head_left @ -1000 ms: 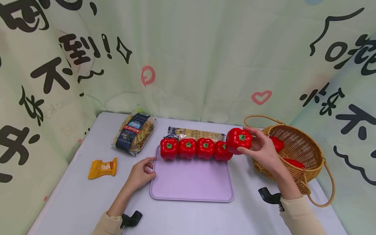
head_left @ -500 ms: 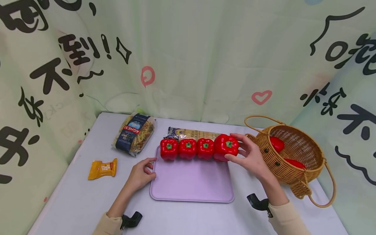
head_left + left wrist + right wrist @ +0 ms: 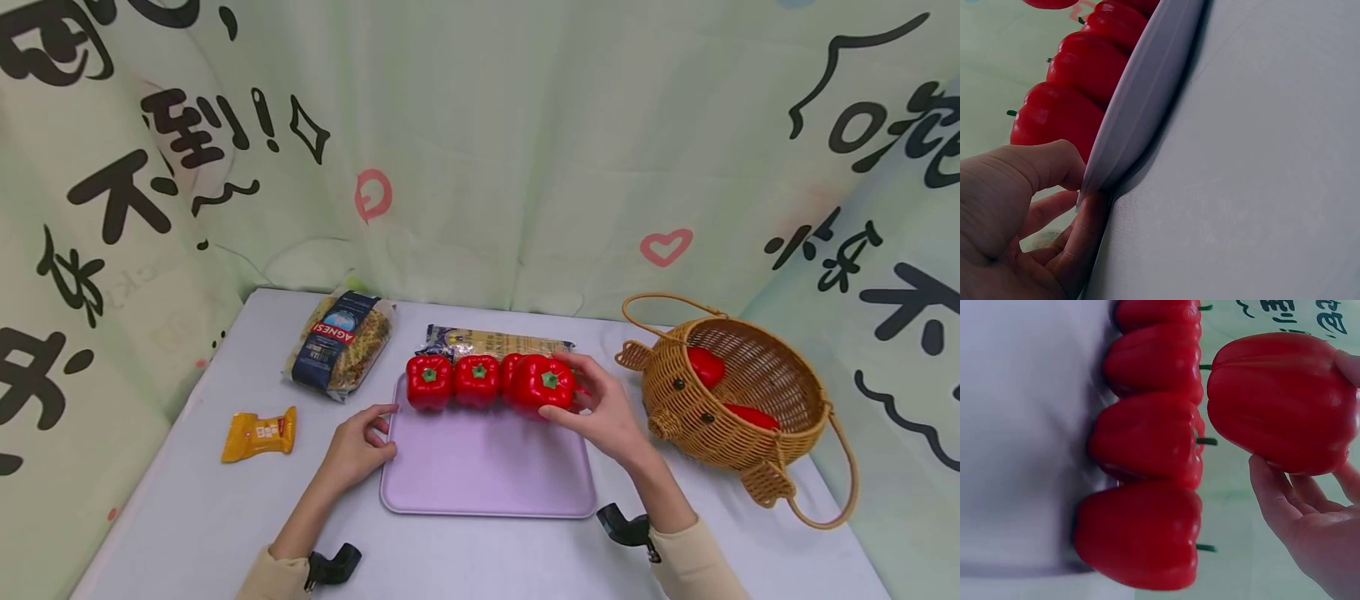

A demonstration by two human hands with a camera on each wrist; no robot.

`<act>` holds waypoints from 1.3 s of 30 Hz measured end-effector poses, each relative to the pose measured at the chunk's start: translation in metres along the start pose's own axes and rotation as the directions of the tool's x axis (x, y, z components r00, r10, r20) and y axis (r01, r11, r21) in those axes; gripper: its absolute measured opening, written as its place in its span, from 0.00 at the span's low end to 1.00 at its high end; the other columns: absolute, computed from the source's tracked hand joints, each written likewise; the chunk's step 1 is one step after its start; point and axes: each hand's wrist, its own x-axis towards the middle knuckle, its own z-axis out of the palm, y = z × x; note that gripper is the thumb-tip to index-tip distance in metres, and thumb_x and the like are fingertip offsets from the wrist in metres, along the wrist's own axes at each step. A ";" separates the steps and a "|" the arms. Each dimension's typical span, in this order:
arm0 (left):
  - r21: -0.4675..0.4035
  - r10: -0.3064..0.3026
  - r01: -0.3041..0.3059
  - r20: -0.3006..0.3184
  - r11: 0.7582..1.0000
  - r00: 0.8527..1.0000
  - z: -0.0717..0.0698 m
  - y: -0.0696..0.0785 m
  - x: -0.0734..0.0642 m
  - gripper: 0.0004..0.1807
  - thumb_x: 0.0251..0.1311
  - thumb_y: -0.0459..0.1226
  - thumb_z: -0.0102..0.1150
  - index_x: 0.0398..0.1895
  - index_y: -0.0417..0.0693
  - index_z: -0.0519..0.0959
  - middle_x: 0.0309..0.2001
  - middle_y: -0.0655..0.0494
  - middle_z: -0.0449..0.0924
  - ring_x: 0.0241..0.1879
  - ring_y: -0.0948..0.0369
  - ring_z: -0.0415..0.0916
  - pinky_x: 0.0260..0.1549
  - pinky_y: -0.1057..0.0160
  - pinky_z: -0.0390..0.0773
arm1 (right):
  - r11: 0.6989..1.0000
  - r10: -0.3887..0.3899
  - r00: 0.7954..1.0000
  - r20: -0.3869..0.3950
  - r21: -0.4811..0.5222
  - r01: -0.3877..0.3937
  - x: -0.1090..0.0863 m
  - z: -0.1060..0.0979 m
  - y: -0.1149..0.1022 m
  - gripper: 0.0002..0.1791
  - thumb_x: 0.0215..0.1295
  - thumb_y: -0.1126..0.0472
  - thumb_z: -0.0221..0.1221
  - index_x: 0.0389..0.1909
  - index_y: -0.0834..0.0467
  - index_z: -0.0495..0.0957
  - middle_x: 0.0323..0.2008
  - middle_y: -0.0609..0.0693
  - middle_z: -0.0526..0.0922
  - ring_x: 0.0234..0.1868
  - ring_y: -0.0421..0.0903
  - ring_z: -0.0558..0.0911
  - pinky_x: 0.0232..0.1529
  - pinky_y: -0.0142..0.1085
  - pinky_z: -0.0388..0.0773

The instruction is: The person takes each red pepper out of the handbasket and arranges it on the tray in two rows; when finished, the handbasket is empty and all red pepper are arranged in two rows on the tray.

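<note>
My right hand (image 3: 603, 417) holds a red bell pepper (image 3: 543, 385) by its right side, thumb in front and fingers behind. That pepper hangs over the right part of a row of several red bell peppers (image 3: 430, 383) along the back of a lilac tray (image 3: 487, 471). In the head view it covers part of the row; the right wrist view shows the held pepper (image 3: 1282, 403) above the row's green stems. At the tray's left edge my left hand (image 3: 360, 446) pinches the rim, its thumb (image 3: 1063, 159) on top and a finger below.
A wicker basket (image 3: 697, 425) with red vegetables inside stands at the right. Behind the tray lies a long noodle packet (image 3: 498, 342). An Agnesi pasta bag (image 3: 341, 342) and a small orange snack packet (image 3: 258, 433) lie at the left. Curtains surround the table.
My right hand has carried the held pepper leftward from beside the basket, past the row's right-end pepper. My left hand has stayed at the tray's left rim.
</note>
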 end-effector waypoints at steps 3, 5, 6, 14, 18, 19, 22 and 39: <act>-0.001 0.006 -0.006 -0.002 1.000 1.000 0.000 -0.001 0.000 0.29 0.46 0.27 0.69 0.57 0.45 0.79 0.34 0.53 0.76 0.27 0.60 0.73 0.27 0.68 0.77 | 0.999 0.013 1.000 0.019 0.030 -0.014 0.000 0.009 0.000 0.40 0.53 0.64 0.72 0.67 0.58 0.67 0.62 0.58 0.71 0.59 0.59 0.75 0.50 0.39 0.80; -0.002 0.010 -0.010 -0.004 1.000 1.000 0.000 -0.002 0.000 0.29 0.46 0.27 0.69 0.57 0.44 0.79 0.34 0.53 0.76 0.27 0.61 0.73 0.27 0.68 0.77 | 0.999 0.015 1.000 0.025 0.030 -0.016 0.000 0.014 0.000 0.39 0.53 0.64 0.72 0.67 0.57 0.67 0.62 0.57 0.72 0.60 0.58 0.75 0.51 0.39 0.79; -0.002 0.014 -0.014 -0.004 1.000 1.000 0.000 -0.002 0.000 0.29 0.46 0.27 0.68 0.57 0.44 0.79 0.34 0.53 0.76 0.27 0.61 0.73 0.27 0.68 0.77 | 1.000 0.015 1.000 0.027 0.026 -0.016 0.000 0.016 0.001 0.39 0.52 0.63 0.72 0.66 0.57 0.68 0.62 0.56 0.72 0.60 0.57 0.74 0.52 0.39 0.79; -0.003 0.025 -0.025 -0.010 1.000 1.000 0.000 -0.002 -0.001 0.29 0.46 0.26 0.68 0.56 0.43 0.79 0.33 0.53 0.76 0.26 0.62 0.73 0.26 0.68 0.77 | 1.000 0.020 0.999 0.045 0.023 -0.021 -0.004 0.028 0.005 0.38 0.52 0.63 0.73 0.65 0.55 0.70 0.62 0.54 0.72 0.61 0.56 0.74 0.52 0.33 0.77; -0.006 0.021 -0.021 -0.006 1.000 1.000 0.000 -0.001 -0.001 0.29 0.46 0.26 0.68 0.57 0.44 0.79 0.34 0.53 0.76 0.27 0.61 0.74 0.27 0.68 0.77 | 0.999 0.022 0.999 0.043 0.039 -0.023 -0.005 0.035 0.006 0.39 0.52 0.63 0.73 0.66 0.54 0.69 0.62 0.55 0.72 0.61 0.56 0.74 0.54 0.39 0.77; -0.006 0.019 -0.019 -0.004 1.000 1.000 0.000 -0.001 -0.001 0.29 0.46 0.26 0.69 0.57 0.44 0.79 0.34 0.53 0.76 0.27 0.61 0.74 0.27 0.68 0.77 | 0.999 0.027 0.999 0.038 0.041 -0.028 -0.006 0.037 0.007 0.40 0.51 0.63 0.73 0.66 0.53 0.68 0.62 0.55 0.72 0.61 0.56 0.74 0.55 0.40 0.77; -0.005 0.016 -0.016 0.000 1.000 1.000 -0.001 -0.001 -0.001 0.29 0.46 0.26 0.69 0.57 0.44 0.79 0.34 0.52 0.76 0.27 0.61 0.74 0.27 0.68 0.77 | 0.998 0.038 0.999 0.025 0.052 -0.039 -0.006 0.045 0.008 0.43 0.51 0.63 0.73 0.68 0.54 0.65 0.64 0.57 0.71 0.62 0.56 0.74 0.56 0.46 0.76; -0.003 0.017 -0.017 -0.002 1.000 1.000 0.000 -0.002 -0.001 0.29 0.46 0.26 0.69 0.57 0.43 0.79 0.34 0.52 0.77 0.27 0.61 0.74 0.27 0.68 0.77 | 0.994 0.070 0.996 0.051 0.086 -0.074 -0.009 0.098 0.014 0.39 0.48 0.58 0.75 0.63 0.51 0.71 0.59 0.49 0.73 0.60 0.51 0.73 0.54 0.46 0.78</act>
